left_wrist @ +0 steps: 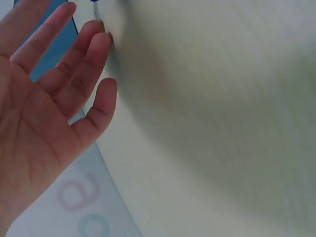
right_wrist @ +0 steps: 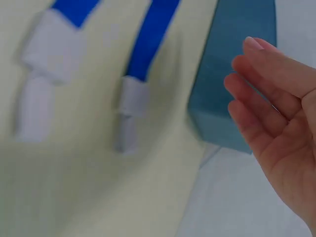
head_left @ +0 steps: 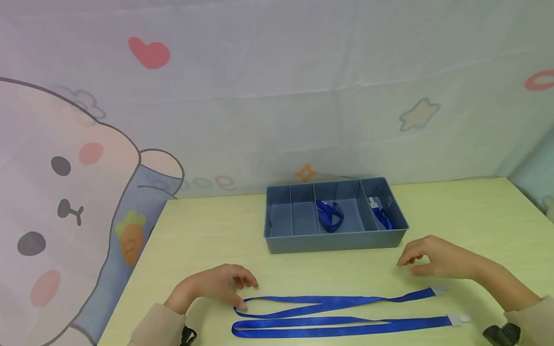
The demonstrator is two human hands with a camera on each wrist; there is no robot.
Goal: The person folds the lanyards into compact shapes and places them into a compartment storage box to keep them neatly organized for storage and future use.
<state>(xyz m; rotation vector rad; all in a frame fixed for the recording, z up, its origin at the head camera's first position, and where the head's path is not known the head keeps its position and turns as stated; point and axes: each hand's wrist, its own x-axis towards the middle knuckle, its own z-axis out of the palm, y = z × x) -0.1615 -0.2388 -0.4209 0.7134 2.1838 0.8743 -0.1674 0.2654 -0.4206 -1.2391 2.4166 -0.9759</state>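
Note:
Two blue lanyards lie stretched side by side on the table, the far one (head_left: 346,301) and the near one (head_left: 389,328). Each has a loop at the left and a white clip at the right. My left hand (head_left: 218,282) hovers at the far lanyard's looped end, its thumb close to the strap; whether they touch I cannot tell. Nothing lies in its palm in the left wrist view. Above and behind the far lanyard's clip (right_wrist: 133,96), my right hand (head_left: 441,257) is held with loosely bent fingers and holds nothing.
Behind the lanyards stands a grey-blue divided tray (head_left: 333,242). One coiled blue lanyard (head_left: 331,211) lies in a middle compartment, and another blue strap with a white clip (head_left: 382,215) is in the rightmost one. A patterned curtain (head_left: 268,96) hangs behind the table.

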